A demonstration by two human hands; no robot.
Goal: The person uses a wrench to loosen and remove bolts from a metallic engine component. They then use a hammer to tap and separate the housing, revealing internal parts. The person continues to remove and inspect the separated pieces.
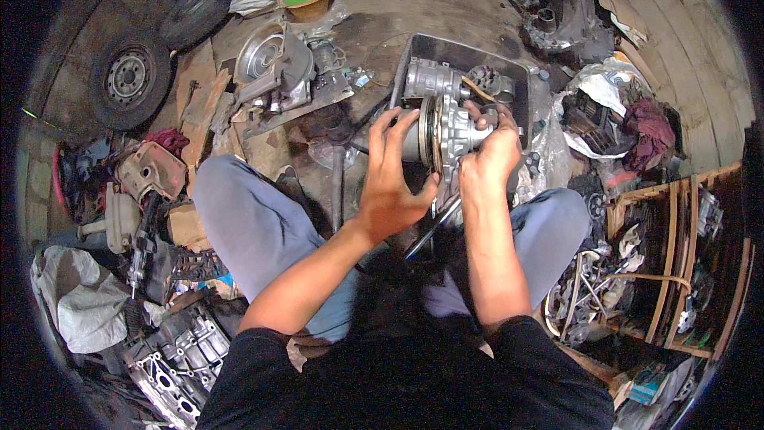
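Note:
Between my hands, over the near edge of a grey tub (509,64), is a silvery round metal machine part (455,134) with a wide ringed flange and a ribbed body. My left hand (390,183) grips its drum-like left end, fingers over the top and the thumb at the ring. My right hand (492,151) is closed round its narrower right end, hiding much of that end. A second ribbed metal housing (436,77) lies in the tub, just beyond the held part. Below my hands, a thin metal rod (434,231) slants between my knees.
A large round casting (274,64) rests on cardboard at the far left, with a hammer-like tool (337,179) nearer. Wheels (131,78) lean on the left wall. Dark gearbox casing (557,16), a rag-filled sack (605,115) and a wooden rack (668,255) stand at right.

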